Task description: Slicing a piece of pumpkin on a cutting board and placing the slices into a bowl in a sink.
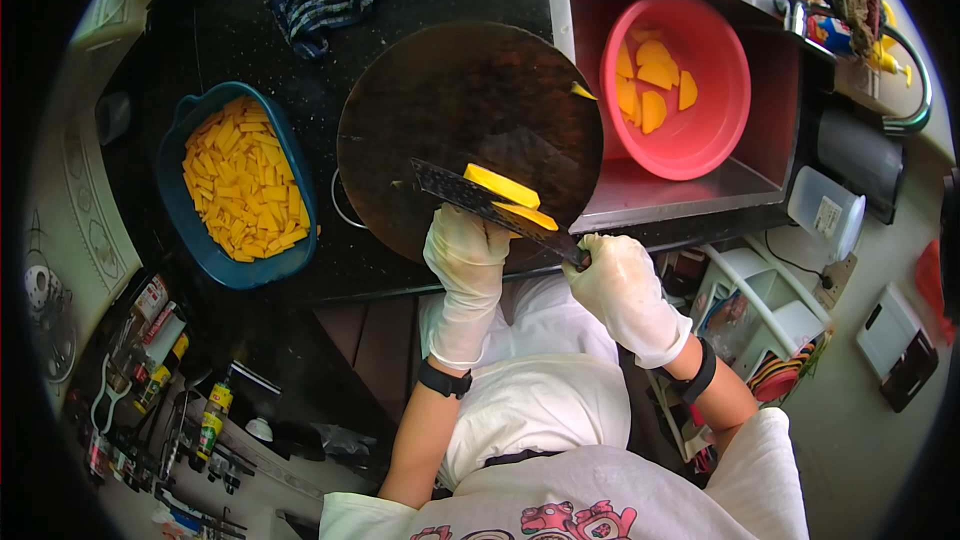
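My right hand, in a whitish glove, is closed round the handle of a cleaver with a dark blade. Its blade stands across the near part of a round dark wooden chopping board. Yellow-orange pieces, perhaps pumpkin, lie against the blade's far side. My left hand, gloved too, is on the near side of the blade with its fingers bent; the blade partly hides what they touch. A small yellow scrap lies at the board's right edge.
A blue basin full of cut yellow-orange sticks stands left of the board. To the right, a red plastic basin with several flat pieces sits in a steel sink. A checked cloth lies on the black counter behind.
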